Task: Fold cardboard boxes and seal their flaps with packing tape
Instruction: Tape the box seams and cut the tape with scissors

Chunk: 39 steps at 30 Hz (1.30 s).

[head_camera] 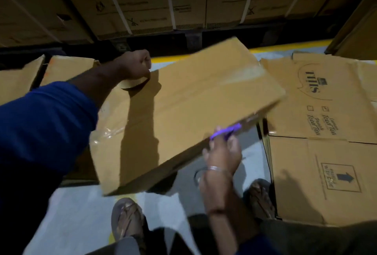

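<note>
Two hands (137, 65) (223, 152) at box (183, 101) edges

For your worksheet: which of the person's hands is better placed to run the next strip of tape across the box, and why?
Probably the left hand: it grips the tape roll resting on the box. The right hand holds a purple tool at the box's edge.

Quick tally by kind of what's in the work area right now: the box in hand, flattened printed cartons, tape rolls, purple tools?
Box in hand: 1
Flattened printed cartons: 1 on the floor to the right; more beneath cannot be told
Tape roll: 1, under the left hand
Purple tool: 1, in the right hand
Total: 4
</note>
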Available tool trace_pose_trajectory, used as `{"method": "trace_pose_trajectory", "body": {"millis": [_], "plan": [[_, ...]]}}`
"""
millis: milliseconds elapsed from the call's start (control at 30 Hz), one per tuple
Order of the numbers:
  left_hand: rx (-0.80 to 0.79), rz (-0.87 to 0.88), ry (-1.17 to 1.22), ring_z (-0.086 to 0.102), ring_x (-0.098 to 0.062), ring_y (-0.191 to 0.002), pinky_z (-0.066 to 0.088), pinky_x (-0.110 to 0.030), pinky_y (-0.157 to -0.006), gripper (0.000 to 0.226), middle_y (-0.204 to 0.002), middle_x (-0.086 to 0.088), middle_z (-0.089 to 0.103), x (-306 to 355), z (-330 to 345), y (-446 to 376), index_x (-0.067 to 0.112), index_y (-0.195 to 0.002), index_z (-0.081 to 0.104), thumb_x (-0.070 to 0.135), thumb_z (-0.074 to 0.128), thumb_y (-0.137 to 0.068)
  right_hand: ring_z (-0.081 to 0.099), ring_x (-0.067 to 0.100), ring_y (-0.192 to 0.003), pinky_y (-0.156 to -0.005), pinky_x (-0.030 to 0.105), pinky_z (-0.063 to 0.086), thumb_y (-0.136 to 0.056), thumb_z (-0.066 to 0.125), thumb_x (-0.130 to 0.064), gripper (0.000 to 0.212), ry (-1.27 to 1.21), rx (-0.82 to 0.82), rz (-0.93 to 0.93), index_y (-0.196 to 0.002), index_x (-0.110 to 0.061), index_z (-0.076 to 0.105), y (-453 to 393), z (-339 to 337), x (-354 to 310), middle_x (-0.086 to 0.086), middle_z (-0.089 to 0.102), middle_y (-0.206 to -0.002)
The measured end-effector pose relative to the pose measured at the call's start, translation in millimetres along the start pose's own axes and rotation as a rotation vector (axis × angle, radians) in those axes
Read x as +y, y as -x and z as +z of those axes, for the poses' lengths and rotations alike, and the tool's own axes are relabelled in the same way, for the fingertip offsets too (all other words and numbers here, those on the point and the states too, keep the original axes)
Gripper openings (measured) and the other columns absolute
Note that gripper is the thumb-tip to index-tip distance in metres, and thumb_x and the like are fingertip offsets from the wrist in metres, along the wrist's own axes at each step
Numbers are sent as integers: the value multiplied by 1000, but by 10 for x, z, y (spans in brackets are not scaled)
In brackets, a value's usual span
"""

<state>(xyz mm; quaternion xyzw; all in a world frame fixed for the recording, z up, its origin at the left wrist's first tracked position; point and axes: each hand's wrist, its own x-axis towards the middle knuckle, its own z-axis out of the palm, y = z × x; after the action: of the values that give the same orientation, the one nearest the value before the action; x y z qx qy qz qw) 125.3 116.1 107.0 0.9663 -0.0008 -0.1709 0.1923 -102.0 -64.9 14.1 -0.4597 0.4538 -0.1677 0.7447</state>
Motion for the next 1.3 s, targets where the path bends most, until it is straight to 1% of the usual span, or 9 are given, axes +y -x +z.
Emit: {"method": "trace_pose_trajectory", "body": {"millis": [100, 200, 367, 533, 700, 900, 1033, 1167, 1300], "plan": [[76, -28, 200, 58, -21, -91, 47, -33, -69, 10, -101, -5, 59, -328, -49, 97, 19, -98, 61, 14, 69, -95, 53, 8, -69, -78, 36, 49, -78, 74, -50, 34, 57, -167, -41, -98, -23, 67, -426, 213, -437, -9, 58, -75], [151, -76, 514, 60, -3, -61, 45, -16, -52, 26, -80, -5, 56, -599, 75, 266, 17, -78, 55, -1, 66, -95, 49, 9, -67, -71, 30, 43, -74, 73, -58, 39, 232, -334, -130, -88, -24, 62, -863, 589, -821, -11, 53, -70], [200, -157, 713, 49, -5, -46, 36, -16, -46, 29, -69, -4, 47, -719, 375, 419, 18, -73, 49, 9, 70, -89, 51, 23, -77, -73, 36, 41, -63, 79, -73, 62, 500, -569, -145, -90, -23, 56, -1408, 1022, -1152, 5, 54, -88], [234, -186, 768, 50, -18, -60, 36, -16, -44, 19, -73, -1, 50, -647, 550, 509, 17, -85, 53, 21, 72, -84, 48, 10, -68, -72, 33, 42, -86, 70, -54, 41, 596, -620, -205, -102, -17, 60, -1451, 892, -1107, -5, 55, -82], [267, -183, 830, 72, -11, -69, 47, -16, -51, 19, -88, -3, 73, -490, 341, 887, 17, -102, 56, 8, 69, -91, 66, 21, -90, -84, 41, 53, -81, 76, -57, 49, 791, -527, -431, -105, -15, 67, -1084, 844, -1276, 5, 71, -99], [-97, 39, 727, 76, -35, -92, 59, -45, -76, 21, -95, -13, 79, -36, -21, 1778, 15, -103, 61, 11, 76, -89, 70, 19, -82, -78, 35, 57, -89, 80, -21, 23, 843, -1096, -193, -101, -12, 62, 139, 648, -1682, 11, 67, -95], [-132, 120, 679, 72, -39, -89, 51, -38, -73, 23, -96, -11, 76, 234, -14, 2395, 19, -103, 66, 18, 81, -86, 67, 27, -107, -98, 51, 55, -79, 89, -25, 41, 822, -1051, -402, -109, -12, 65, 605, 186, -1719, 6, 67, -109], [-132, 205, 658, 67, -21, -77, 48, -35, -68, 26, -88, 0, 75, 351, 235, 2737, 21, -97, 62, 24, 83, -83, 73, 24, -94, -89, 47, 58, -72, 92, -26, 51, 744, -976, -361, -113, -15, 63, 888, -292, -1536, 0, 62, -107], [-109, 221, 552, 63, -25, -80, 47, -39, -67, 33, -90, -2, 71, 389, 416, 2784, 31, -93, 58, 47, 75, -70, 74, 29, -85, -79, 44, 60, -68, 90, -22, 49, 776, -890, -376, -109, -21, 64, 881, -329, -1394, -8, 62, -97]]}}
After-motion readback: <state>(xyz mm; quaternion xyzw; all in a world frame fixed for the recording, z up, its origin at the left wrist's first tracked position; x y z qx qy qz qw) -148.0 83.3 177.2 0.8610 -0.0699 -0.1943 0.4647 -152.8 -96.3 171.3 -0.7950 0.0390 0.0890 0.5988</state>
